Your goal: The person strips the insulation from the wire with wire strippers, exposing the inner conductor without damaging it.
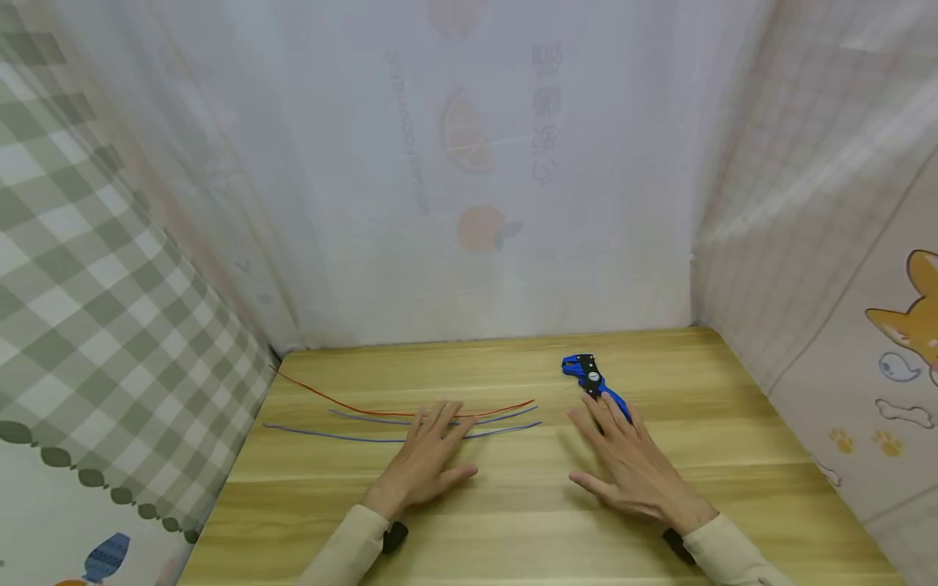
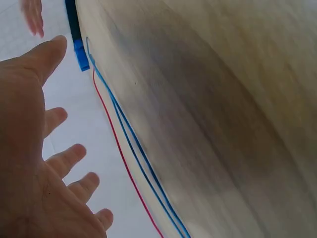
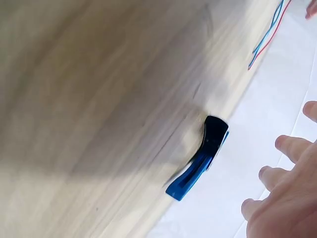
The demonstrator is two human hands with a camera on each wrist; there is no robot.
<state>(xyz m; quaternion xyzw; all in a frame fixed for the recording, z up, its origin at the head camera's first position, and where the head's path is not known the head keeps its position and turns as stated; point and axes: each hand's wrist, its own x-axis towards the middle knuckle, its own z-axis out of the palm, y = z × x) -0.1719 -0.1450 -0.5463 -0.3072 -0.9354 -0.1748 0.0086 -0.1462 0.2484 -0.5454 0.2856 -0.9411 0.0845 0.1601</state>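
My left hand (image 1: pixel 428 460) is held over the wires with fingers spread and nothing in it. A red wire (image 1: pixel 330 397) lies farthest back, and two blue wires (image 1: pixel 322 435) run roughly alongside it; the hand covers part of them in the head view. On the right, my right hand (image 1: pixel 633 472) is spread too, its fingertips overlapping the handle end of a blue and black wire stripper (image 1: pixel 592 376). In the right wrist view the wire stripper (image 3: pixel 198 158) lies on the wood, with the fingers apart from it.
The wood-grain table (image 1: pixel 513 521) is bounded at the back by a pale printed curtain (image 1: pixel 366 268). A green checked cloth (image 1: pixel 88 268) hangs along the left side, and a sheet with cartoon prints (image 1: pixel 821 358) along the right.
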